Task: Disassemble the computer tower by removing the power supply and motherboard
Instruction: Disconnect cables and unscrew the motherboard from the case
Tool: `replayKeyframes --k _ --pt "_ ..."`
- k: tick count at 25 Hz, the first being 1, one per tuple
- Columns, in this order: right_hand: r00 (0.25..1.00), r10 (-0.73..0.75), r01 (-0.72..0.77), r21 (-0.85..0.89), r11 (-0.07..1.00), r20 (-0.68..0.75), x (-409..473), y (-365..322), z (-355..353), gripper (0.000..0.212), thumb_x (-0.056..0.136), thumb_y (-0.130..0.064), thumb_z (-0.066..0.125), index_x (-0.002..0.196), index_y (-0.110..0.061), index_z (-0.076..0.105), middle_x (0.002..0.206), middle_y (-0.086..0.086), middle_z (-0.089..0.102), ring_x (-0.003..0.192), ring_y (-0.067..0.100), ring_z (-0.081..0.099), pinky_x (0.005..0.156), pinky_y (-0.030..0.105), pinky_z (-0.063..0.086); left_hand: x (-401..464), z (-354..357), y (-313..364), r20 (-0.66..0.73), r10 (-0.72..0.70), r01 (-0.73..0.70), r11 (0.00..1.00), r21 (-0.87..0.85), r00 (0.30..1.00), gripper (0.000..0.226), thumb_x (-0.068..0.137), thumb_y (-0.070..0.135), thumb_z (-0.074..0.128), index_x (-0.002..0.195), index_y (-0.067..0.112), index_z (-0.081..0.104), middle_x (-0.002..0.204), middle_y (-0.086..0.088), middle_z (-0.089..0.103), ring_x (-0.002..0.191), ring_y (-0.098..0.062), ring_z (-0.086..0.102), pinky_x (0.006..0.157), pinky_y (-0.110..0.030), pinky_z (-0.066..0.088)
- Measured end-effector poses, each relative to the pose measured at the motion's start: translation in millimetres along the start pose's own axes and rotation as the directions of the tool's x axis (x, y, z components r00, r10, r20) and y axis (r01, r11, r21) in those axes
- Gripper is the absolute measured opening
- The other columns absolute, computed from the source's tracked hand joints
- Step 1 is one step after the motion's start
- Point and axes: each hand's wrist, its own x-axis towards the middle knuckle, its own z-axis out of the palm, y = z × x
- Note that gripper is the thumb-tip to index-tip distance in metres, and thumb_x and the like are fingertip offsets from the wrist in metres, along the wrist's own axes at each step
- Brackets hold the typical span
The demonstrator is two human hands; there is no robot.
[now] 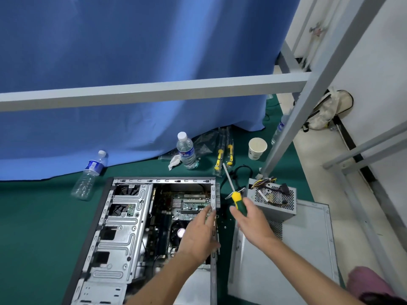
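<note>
An open computer tower (123, 225) lies on its side on green cloth. Inside it sits the motherboard (187, 203), with a round cooler fan (179, 233) partly under my hand. My left hand (199, 232) reaches into the case with straight fingers, fingertips at the case's right rim. My right hand (251, 219) grips a green and yellow screwdriver (234, 192) just right of the case, its shaft pointing up and away. The grey power supply (275, 201) stands outside the case on the loose side panel (286, 256), with its cable bundle on top.
Two water bottles, a lying bottle (90, 175) and an upright bottle (186, 150), a paper cup (257, 148), bagged yellow tools (223, 154) and a crumpled tissue sit beyond the case. A grey metal frame bar (154, 93) crosses above. Small screws (224, 226) lie between case and panel. Blue curtain behind.
</note>
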Motion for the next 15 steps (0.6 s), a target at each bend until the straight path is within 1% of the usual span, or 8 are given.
replayKeyframes --k 2,3,5,7,9,11,13,15 --pt "0.994 0.080 -0.089 0.120 0.989 0.076 -5 -7 21 0.017 0.097 -0.038 0.055 0.095 -0.021 0.055 0.093 0.003 0.060 0.071 0.013 0.060 0.061 0.024 0.053 -16 4 -9 -0.023 -0.017 0.015 0.997 -0.078 1.000 0.084 0.090 0.042 0.067 0.155 0.018 0.019 0.160 0.001 0.014 0.147 -0.020 0.019 0.119 -0.031 0.022" --pt "0.989 0.112 -0.127 0.167 0.978 0.099 -7 -11 31 0.018 0.097 -0.039 0.056 0.091 -0.022 0.055 0.097 0.001 0.060 0.075 0.012 0.061 0.067 0.027 0.055 -24 5 -15 -0.019 -0.010 0.009 0.995 -0.102 1.000 0.080 0.092 0.045 0.063 0.154 0.019 0.021 0.160 0.001 0.015 0.147 -0.019 0.019 0.119 -0.031 0.022" --pt "0.985 0.133 -0.152 0.190 0.970 0.107 -8 -18 48 0.018 0.096 -0.041 0.057 0.084 -0.028 0.057 0.092 -0.013 0.060 0.083 0.004 0.060 0.078 0.029 0.052 -37 0 -30 0.002 0.007 -0.007 0.991 -0.134 1.000 0.077 0.093 0.049 0.058 0.155 0.019 0.022 0.158 0.002 0.019 0.145 -0.017 0.021 0.119 -0.031 0.023" --pt "0.988 0.109 -0.130 0.203 0.970 0.112 -11 -30 65 0.013 0.095 -0.040 0.060 0.086 -0.030 0.062 0.088 -0.013 0.063 0.086 0.003 0.059 0.081 0.026 0.046 -49 -15 -47 0.056 0.012 0.005 0.956 -0.294 0.998 0.071 0.093 0.047 0.057 0.153 0.024 0.026 0.148 0.005 0.033 0.138 -0.013 0.034 0.112 -0.027 0.032" --pt "0.985 0.102 -0.139 0.281 0.950 0.141 -12 -42 83 0.006 0.093 -0.030 0.066 0.091 -0.024 0.064 0.090 -0.003 0.067 0.084 0.011 0.062 0.083 0.032 0.049 -61 -32 -61 0.162 0.030 0.068 0.822 -0.565 0.986 0.060 0.091 0.044 0.057 0.146 0.038 0.032 0.130 0.019 0.050 0.119 0.002 0.051 0.095 -0.015 0.043" --pt "0.981 0.114 -0.163 0.348 0.923 0.157 -16 -56 105 0.012 0.089 -0.020 0.071 0.096 -0.018 0.062 0.087 0.006 0.070 0.081 0.017 0.066 0.083 0.039 0.053 -73 -44 -72 0.214 0.025 0.144 0.661 -0.736 0.977 0.052 0.089 0.043 0.059 0.137 0.043 0.039 0.110 0.030 0.060 0.101 0.011 0.057 0.084 -0.008 0.045" --pt "0.974 0.144 -0.202 0.372 0.906 0.177 -20 -68 128 0.016 0.088 -0.019 0.072 0.096 -0.012 0.060 0.083 0.004 0.069 0.080 0.016 0.067 0.078 0.038 0.056 -80 -49 -87 0.182 -0.043 0.173 0.577 -0.798 0.982 0.046 0.091 0.040 0.062 0.134 0.036 0.046 0.107 0.021 0.066 0.096 0.001 0.062 0.089 -0.020 0.050" --pt "0.958 0.167 -0.248 0.378 0.892 0.234 -22 -76 146 0.015 0.090 -0.022 0.070 0.097 -0.010 0.065 0.083 0.002 0.067 0.082 0.014 0.067 0.078 0.035 0.059 -84 -54 -104 0.136 -0.098 0.167 0.604 -0.779 0.986 0.031 0.095 0.036 0.061 0.124 0.033 0.053 0.101 0.014 0.068 0.091 -0.008 0.064 0.086 -0.029 0.052"
